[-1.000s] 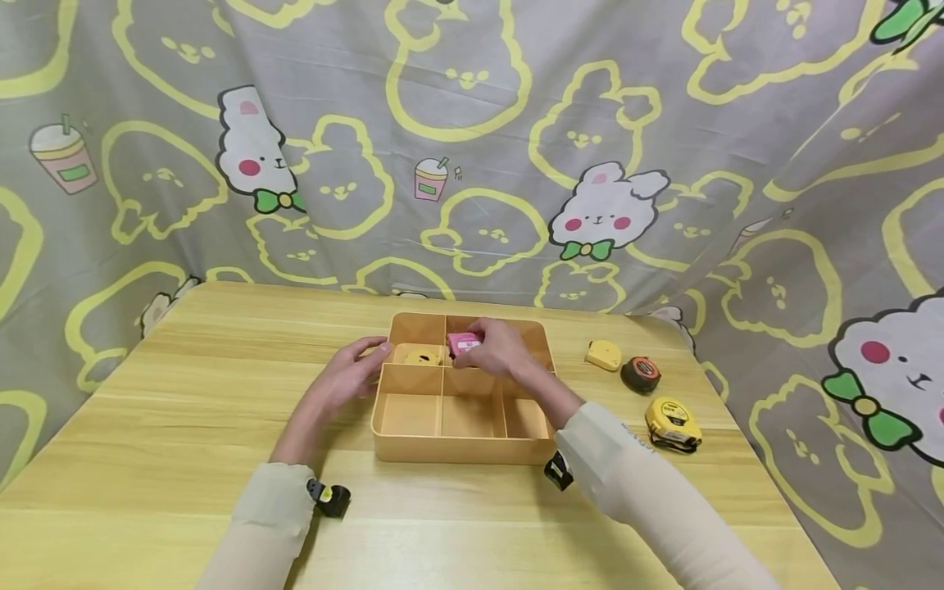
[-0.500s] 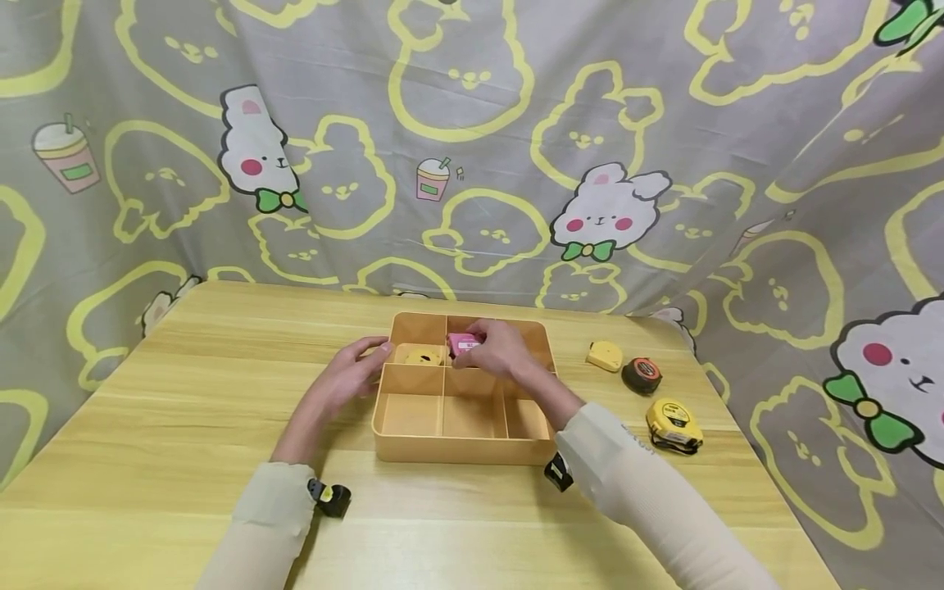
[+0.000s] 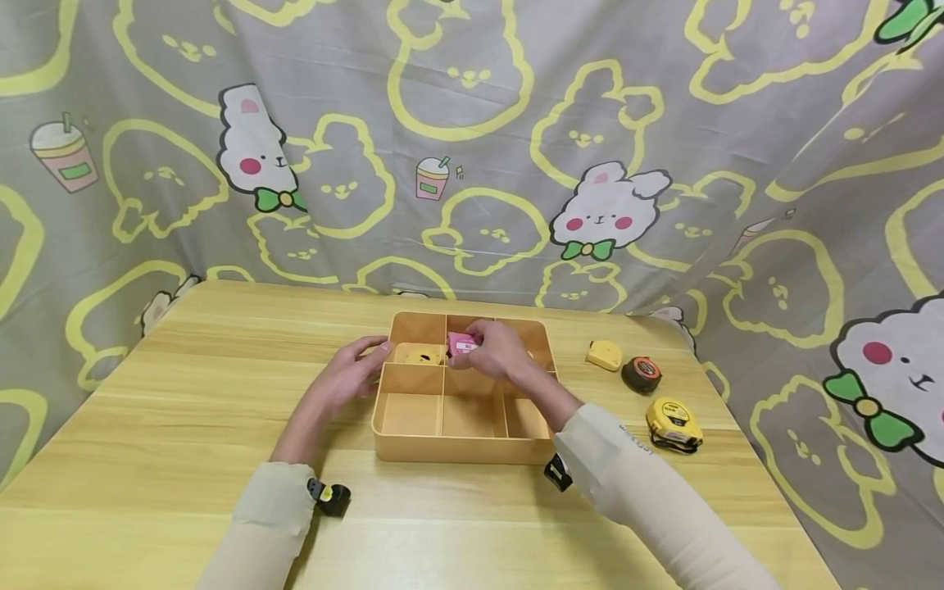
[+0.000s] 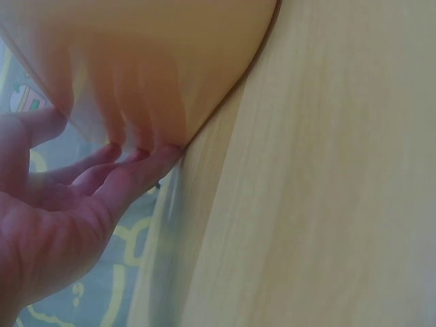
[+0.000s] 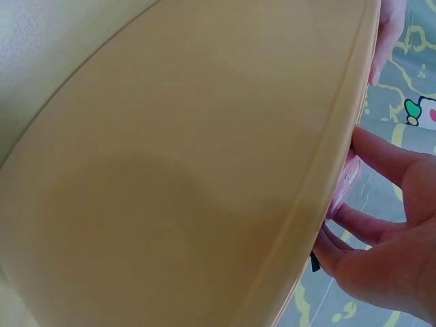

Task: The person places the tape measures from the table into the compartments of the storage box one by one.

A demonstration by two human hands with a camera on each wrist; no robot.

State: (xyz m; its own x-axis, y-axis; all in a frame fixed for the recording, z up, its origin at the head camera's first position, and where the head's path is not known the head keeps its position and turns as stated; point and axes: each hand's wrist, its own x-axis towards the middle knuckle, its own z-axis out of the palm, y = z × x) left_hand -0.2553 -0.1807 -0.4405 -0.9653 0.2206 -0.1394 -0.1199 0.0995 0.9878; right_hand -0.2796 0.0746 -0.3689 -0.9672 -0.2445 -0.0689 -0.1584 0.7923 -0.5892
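Observation:
My right hand (image 3: pixel 497 348) pinches a pink tape measure (image 3: pixel 460 342) within the back middle compartment of an orange divided box (image 3: pixel 465 450). The right wrist view shows thumb and fingers around the pink tape measure (image 5: pixel 346 182) just beyond the box's rim; much of it is hidden. My left hand (image 3: pixel 352 373) is at the box's left side. Seen from the left wrist, its fingertips touch the outer wall, fingers fairly straight, the thumb near the rim. A yellow tape measure (image 3: pixel 424 357) lies in the back left compartment.
Right of the box lie a small yellow tape measure (image 3: pixel 605 355), a black and orange tape measure (image 3: pixel 642 374) and a larger yellow one (image 3: pixel 673 422). A patterned curtain (image 3: pixel 472 164) rises behind the wooden table (image 3: pixel 184 410).
The pink tape measure has turned and shifted very slightly left in my right hand. My left hand and the box stay in place.

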